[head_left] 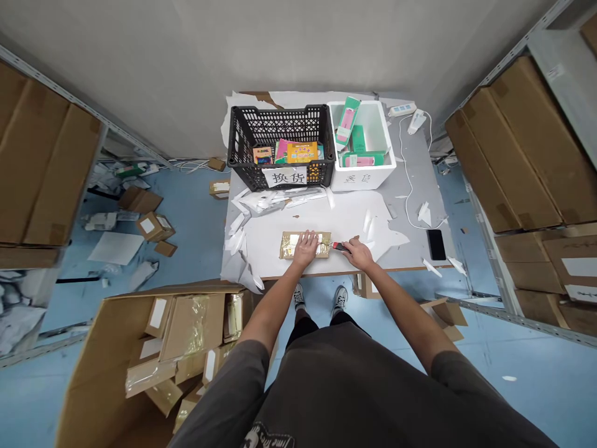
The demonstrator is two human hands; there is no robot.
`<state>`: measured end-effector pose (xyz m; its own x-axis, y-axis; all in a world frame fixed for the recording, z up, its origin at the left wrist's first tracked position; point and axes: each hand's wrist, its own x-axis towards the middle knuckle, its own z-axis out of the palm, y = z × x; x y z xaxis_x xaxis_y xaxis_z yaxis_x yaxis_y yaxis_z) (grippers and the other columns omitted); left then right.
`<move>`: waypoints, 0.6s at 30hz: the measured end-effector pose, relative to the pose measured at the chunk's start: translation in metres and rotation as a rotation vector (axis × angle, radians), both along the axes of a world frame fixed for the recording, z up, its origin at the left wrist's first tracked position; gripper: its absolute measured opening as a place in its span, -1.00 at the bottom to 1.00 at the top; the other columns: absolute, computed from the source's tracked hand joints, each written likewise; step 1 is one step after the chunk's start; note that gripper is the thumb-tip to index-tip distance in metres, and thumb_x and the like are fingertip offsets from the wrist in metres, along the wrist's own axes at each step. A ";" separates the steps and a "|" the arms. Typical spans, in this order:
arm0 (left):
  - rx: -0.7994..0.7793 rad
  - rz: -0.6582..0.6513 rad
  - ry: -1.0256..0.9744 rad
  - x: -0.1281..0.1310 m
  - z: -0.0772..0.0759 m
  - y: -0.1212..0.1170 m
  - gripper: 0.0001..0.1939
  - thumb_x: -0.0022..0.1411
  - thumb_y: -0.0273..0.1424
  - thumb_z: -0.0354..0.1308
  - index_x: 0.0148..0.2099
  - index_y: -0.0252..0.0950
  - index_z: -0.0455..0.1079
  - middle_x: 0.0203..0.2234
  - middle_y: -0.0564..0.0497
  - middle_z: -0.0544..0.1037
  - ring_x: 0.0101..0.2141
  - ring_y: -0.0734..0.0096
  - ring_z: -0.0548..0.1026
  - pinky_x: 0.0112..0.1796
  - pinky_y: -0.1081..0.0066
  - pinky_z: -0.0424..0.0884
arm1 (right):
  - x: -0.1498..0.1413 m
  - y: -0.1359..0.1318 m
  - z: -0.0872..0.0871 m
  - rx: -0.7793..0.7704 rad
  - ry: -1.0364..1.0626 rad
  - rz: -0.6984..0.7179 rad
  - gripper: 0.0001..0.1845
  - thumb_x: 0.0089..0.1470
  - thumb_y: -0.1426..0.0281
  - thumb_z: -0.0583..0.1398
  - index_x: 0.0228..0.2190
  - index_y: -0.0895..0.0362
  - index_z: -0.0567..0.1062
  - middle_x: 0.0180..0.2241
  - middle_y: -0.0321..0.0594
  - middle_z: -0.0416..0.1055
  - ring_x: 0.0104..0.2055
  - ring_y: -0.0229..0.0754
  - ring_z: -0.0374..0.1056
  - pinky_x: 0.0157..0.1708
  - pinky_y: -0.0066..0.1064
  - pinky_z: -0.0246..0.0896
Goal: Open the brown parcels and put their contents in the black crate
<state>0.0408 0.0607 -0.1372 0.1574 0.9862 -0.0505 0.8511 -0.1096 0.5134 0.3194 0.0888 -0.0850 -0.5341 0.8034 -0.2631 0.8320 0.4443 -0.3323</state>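
Note:
A small cardboard box (pixel 285 244) wrapped in shiny clear tape, with a white label on top, lies near the table's front edge. My left hand (pixel 306 247) rests on top of it with the fingers stretched out, pressing rather than gripping. In my right hand (pixel 359 254) is a red and black utility knife (pixel 339 246), the fingers closed around its handle. The knife points left and its tip is at the box's right end. Whether the blade is cutting into the tape cannot be made out.
Behind the box stand a black plastic crate (pixel 280 168) and a white foam box (pixel 389 163), both holding small packages. A phone (pixel 436 244) lies at right beside a white cable. Torn paper scraps (pixel 265 200) litter the table. A large carton (pixel 88 348) of parcels stands lower left.

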 end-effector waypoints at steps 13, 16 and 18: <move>0.002 0.012 0.003 -0.001 0.015 0.001 -0.60 0.51 -0.27 0.04 0.28 -0.17 0.46 0.40 -0.14 0.37 0.47 0.07 0.16 0.46 -0.12 0.03 | 0.032 -0.019 0.012 -0.066 0.150 -0.266 -0.62 0.42 0.16 0.09 0.11 0.05 0.48 0.02 -0.01 0.51 0.06 0.09 0.40 -0.02 -0.22 0.31; -0.031 -0.020 0.004 -0.006 0.030 0.008 -0.56 0.50 -0.20 0.08 0.32 -0.19 0.43 0.39 -0.17 0.38 0.45 0.05 0.20 0.43 -0.04 0.10 | 0.010 -0.037 0.012 -0.141 0.284 -0.497 -0.54 0.40 0.06 0.06 0.17 0.03 0.39 -0.05 -0.09 0.55 -0.05 0.06 0.48 -0.06 -0.20 0.35; -0.060 -0.065 0.013 -0.015 0.041 0.014 -0.44 0.48 -0.18 0.12 0.44 -0.20 0.30 0.39 -0.18 0.37 0.43 0.05 0.24 0.41 0.02 0.15 | -0.021 -0.045 0.007 -0.185 0.365 -0.607 -0.48 0.34 -0.01 0.10 0.15 0.02 0.36 -0.11 -0.13 0.56 -0.11 0.04 0.51 -0.09 -0.21 0.37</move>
<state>0.0261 0.0751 -0.0960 0.2197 0.9692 -0.1116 0.8501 -0.1341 0.5093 0.2985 0.0434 -0.0778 -0.0888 0.9453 -0.3139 0.7358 -0.1502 -0.6604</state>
